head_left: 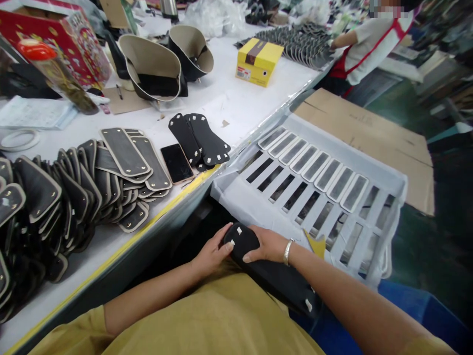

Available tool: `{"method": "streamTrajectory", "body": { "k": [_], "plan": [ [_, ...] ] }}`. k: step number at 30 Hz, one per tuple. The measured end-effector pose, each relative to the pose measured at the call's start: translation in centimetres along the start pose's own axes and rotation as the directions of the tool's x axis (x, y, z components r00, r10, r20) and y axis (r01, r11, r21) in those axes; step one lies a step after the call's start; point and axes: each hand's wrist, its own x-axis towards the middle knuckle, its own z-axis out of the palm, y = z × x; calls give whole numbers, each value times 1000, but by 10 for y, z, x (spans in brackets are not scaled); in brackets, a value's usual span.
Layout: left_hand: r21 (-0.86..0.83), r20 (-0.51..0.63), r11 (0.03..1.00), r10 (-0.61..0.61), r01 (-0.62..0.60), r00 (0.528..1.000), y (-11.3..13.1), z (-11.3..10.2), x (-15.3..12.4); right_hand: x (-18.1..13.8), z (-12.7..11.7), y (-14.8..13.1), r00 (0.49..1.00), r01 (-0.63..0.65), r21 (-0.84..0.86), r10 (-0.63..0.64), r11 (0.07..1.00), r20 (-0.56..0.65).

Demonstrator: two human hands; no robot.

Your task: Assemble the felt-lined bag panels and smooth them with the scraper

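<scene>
Against my body I hold a black padded panel (273, 278) with small white tabs near its ends; whether it is one piece or a stack I cannot tell. My left hand (216, 249) grips its upper left edge, thumb on top beside a white tab. Closed round the upper right edge is my right hand (268, 245), with a silver bracelet at the wrist. On the table ahead lie more black panels (207, 138) with white tabs. A phone (176, 162) rests to their left, next to a large pile of grey panels (123, 153) with beige edging and metal studs.
A grey slotted plastic crate (236, 197) stands to the right, several beige-edged pieces (323, 172) in a row on it. Behind it leans cardboard (369, 143). The table holds a yellow box (258, 61), two curved shells (151, 64) and a bottle (59, 79). A person (373, 49) works far right.
</scene>
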Motion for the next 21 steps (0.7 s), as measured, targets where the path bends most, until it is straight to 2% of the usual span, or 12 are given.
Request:
{"method": "streamTrajectory", "body": {
  "k": [3, 5, 9, 12, 15, 21],
  "plan": [
    [1, -33, 990, -140, 140, 990, 10, 1, 6, 10, 1, -5, 1000, -4, 11, 4, 1000, -2],
    [26, -17, 982, -187, 187, 982, 16, 1, 10, 14, 3, -7, 1000, 0, 3, 0, 1000, -24],
    [118, 96, 964, -249, 237, 964, 27, -2, 21, 18, 6, -5, 997, 20, -18, -21, 1000, -71],
    [156, 175, 938, -334, 309, 926, 32, -5, 31, 11, 2, 3, 998, 44, 29, -42, 999, -45],
    [149, 190, 916, -396, 372, 899, 35, -6, 37, -7, -2, 17, 999, 50, 92, -48, 995, -23],
    [138, 219, 919, -391, 368, 894, 37, -5, 33, -73, 7, 53, 989, -6, 68, 16, 998, -146]
  ]
}}
